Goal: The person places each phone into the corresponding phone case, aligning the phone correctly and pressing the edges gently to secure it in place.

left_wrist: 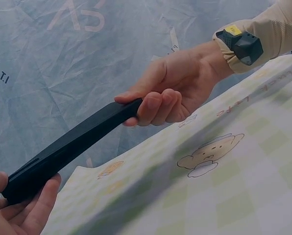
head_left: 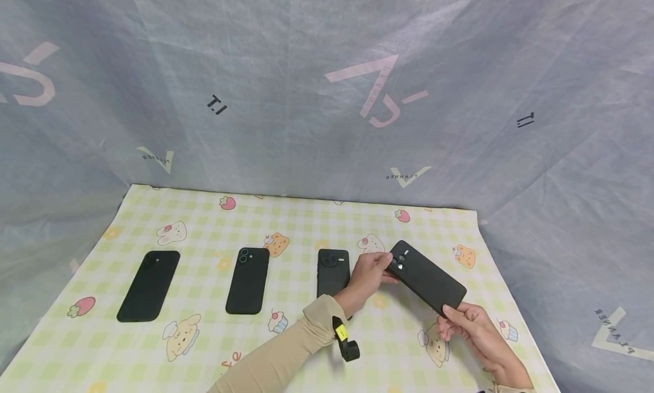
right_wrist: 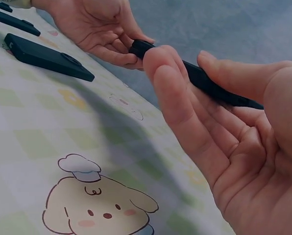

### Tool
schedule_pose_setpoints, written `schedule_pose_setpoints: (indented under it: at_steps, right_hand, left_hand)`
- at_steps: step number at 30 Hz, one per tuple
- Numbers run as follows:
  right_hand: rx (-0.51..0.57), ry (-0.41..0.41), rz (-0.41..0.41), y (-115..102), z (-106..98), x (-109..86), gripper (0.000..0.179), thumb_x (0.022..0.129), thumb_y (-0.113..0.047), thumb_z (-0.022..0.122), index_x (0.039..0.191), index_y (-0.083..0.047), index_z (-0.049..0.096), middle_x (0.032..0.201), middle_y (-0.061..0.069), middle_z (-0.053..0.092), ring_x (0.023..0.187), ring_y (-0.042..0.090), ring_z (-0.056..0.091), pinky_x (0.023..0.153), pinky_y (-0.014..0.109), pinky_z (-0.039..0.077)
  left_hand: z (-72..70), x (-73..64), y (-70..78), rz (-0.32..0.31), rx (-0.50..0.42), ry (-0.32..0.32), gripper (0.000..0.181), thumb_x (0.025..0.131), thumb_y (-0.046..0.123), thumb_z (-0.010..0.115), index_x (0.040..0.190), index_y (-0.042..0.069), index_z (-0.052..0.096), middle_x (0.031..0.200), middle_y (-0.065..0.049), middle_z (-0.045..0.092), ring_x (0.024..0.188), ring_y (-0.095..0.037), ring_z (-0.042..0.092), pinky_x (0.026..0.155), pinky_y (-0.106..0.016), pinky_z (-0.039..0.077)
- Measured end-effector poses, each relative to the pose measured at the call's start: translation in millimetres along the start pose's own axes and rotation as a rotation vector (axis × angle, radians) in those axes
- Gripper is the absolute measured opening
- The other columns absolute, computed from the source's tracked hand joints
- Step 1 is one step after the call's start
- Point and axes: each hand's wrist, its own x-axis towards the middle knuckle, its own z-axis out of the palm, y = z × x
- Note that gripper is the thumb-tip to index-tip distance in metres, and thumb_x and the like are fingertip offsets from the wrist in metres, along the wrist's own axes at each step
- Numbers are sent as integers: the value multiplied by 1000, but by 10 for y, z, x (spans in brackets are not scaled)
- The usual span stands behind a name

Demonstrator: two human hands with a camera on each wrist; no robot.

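A black phone is held slantwise above the tablecloth, its back with the camera openings facing up in the head view. My left hand pinches its camera end between thumb and fingers. At the opposite end, my right hand grips the corner, thumb on top and fingers beneath. From the side, the left wrist view shows the phone's thin edge spanning the space between both hands. Another black phone lies flat just left of my left hand, its lower part hidden by the wrist.
Two more black phones, one in the middle and one at far left, lie back up on the checked tablecloth. A grey fabric sheet hangs behind and beside the table. A small black device is strapped to the left wrist.
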Motion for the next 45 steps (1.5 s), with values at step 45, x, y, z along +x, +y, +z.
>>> schedule_pose_setpoints:
  at_steps: [45]
  right_hand:
    - [40,26,3,-4,26,-7,41,118,-7,34,114,6,72,91,1,79,78,13,76,71,25,62]
  left_hand:
    - [-95,-7,37,9,-35,-132,32,114,9,52,133,-11,68,112,-25,77,95,-45,78,90,-38,64]
